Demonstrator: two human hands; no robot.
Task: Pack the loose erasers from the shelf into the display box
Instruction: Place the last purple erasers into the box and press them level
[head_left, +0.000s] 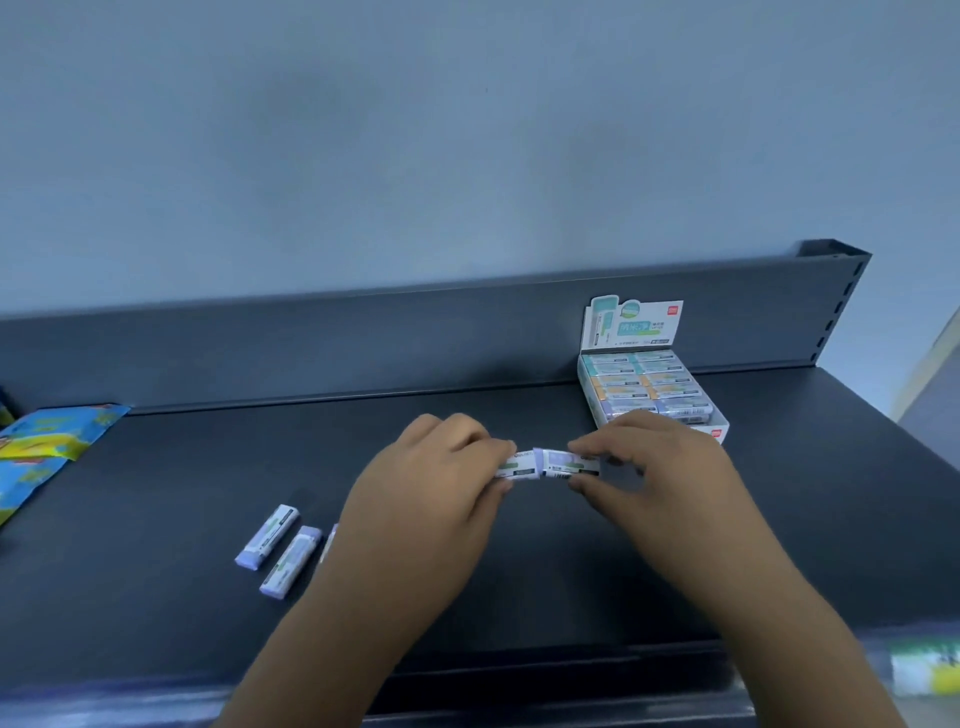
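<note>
Far to the left of the fingers, blue-and-yellow packets (47, 441) lie at the edge of the dark shelf (156, 467). Nearer, down and left of the left hand (431, 483), two loose erasers (267, 538) (291, 566) in lilac-tipped sleeves lie side by side; a third (328, 543) just shows beside the left wrist. At centre, the left hand's fingers (501, 452) are pinched shut on one sleeved eraser (514, 465), while the right hand (660, 467) has its fingers (587, 447) closed on a second (571, 464), the two held end to end just above the shelf. These look light and stiff, with smooth paper sleeves (likely to slide a little under a loose pinch), so a grip across the long sides seems soundest. Up and right of the right fingers, just behind them, stands the display box (719, 434), header card raised, its rows almost filled; the open gap appears to be at the near end, partly hidden by the right hand.
</note>
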